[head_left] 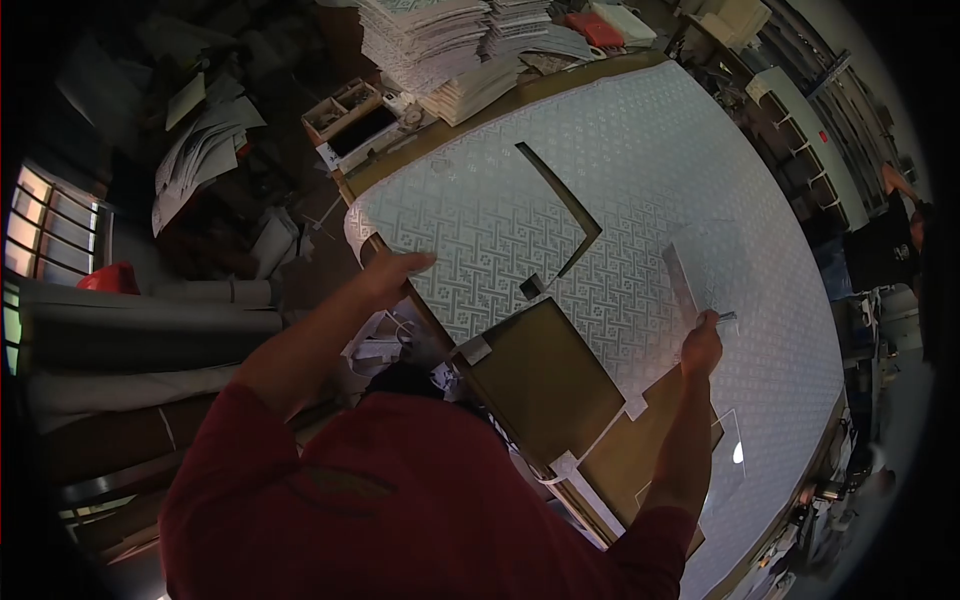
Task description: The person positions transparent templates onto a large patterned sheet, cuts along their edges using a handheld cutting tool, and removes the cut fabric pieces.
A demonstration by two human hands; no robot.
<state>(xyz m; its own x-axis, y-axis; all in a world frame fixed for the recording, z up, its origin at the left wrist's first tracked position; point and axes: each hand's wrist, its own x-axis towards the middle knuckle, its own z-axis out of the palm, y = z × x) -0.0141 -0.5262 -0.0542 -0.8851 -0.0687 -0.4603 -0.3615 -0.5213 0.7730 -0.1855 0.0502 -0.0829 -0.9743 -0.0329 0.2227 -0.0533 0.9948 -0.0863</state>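
Patterned light fabric (480, 215) covers most of a large table, with cut-out openings that show the brown surface (545, 385) beneath. My left hand (405, 270) is at the near left edge of the fabric, its thumb on top and its fingers hidden below the edge. My right hand (703, 345) is closed round the end of a clear, flat plate (680, 275) that stands tilted over the fabric. A small metallic piece shows beside that hand. Another clear sheet (728, 460) lies near my right forearm.
Stacks of patterned sheets (425, 45) and a wooden tray (345, 110) stand at the table's far left. Fabric rolls (130, 335) lie at left. Another person (890, 240) is at the right, beyond the table. A red item (595, 28) sits at the far edge.
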